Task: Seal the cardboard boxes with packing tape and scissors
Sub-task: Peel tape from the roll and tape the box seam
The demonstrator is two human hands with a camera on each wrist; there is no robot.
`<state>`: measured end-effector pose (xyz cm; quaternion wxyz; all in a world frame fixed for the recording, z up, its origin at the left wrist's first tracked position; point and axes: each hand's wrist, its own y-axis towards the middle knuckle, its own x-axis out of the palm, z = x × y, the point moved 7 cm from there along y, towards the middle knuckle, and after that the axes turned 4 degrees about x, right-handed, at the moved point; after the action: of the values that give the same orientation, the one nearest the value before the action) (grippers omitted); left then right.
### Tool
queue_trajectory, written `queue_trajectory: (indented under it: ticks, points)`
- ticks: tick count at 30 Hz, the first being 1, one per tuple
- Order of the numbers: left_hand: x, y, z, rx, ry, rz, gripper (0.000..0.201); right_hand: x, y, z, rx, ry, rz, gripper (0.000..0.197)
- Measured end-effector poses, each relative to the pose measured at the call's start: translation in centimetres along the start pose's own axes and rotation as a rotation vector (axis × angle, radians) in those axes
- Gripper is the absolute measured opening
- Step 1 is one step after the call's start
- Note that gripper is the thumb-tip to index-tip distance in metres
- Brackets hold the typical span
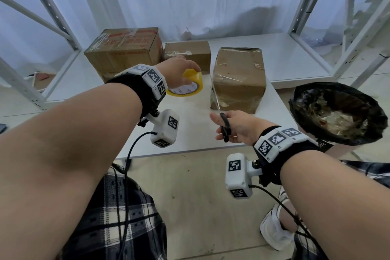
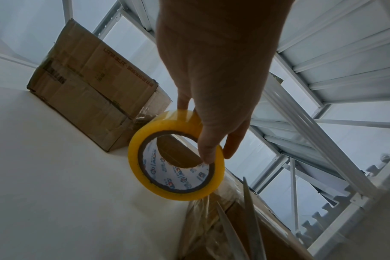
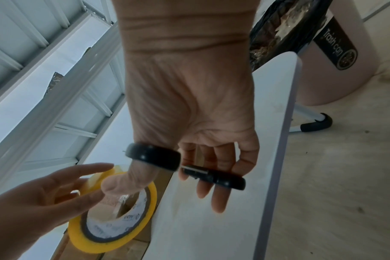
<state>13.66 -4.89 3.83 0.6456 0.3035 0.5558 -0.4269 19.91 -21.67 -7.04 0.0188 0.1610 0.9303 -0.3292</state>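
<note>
My left hand (image 1: pixel 185 72) grips a yellow roll of packing tape (image 1: pixel 186 87) from above, tilted over the white table (image 1: pixel 190 133). In the left wrist view the fingers (image 2: pixel 211 140) curl over the roll's rim (image 2: pixel 176 165), and a clear strip of tape (image 2: pixel 203 211) runs from the roll to the near cardboard box (image 1: pixel 238 78). My right hand (image 1: pixel 230 124) holds black-handled scissors (image 1: pixel 224 126), thumb through one loop (image 3: pixel 154 158) and fingers through the other. The blades (image 2: pixel 249 211) stand apart beside that box's left front corner.
A large printed box (image 1: pixel 124 50) and a small box (image 1: pixel 187 51) stand at the back of the table. A trash can (image 1: pixel 337 114) lined with a black bag sits to the right. White metal shelving (image 1: pixel 306 17) surrounds the table.
</note>
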Motion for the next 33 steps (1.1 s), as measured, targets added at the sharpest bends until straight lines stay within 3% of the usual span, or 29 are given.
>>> queue_trajectory:
  ticks: [9,21,33]
  points:
    - [0.8,0.2,0.6,0.016,-0.013,-0.041,0.047,1.6,-0.6,-0.7,0.038,0.044,-0.084,0.073]
    - [0.7,0.5,0.1,0.015,-0.023,-0.010,0.047,2.0,1.0,-2.5,-0.049,0.109,0.072,0.072]
    - [0.6,0.5,-0.5,0.002,0.011,-0.009,0.048,0.7,1.8,-1.7,-0.095,0.208,0.138,0.053]
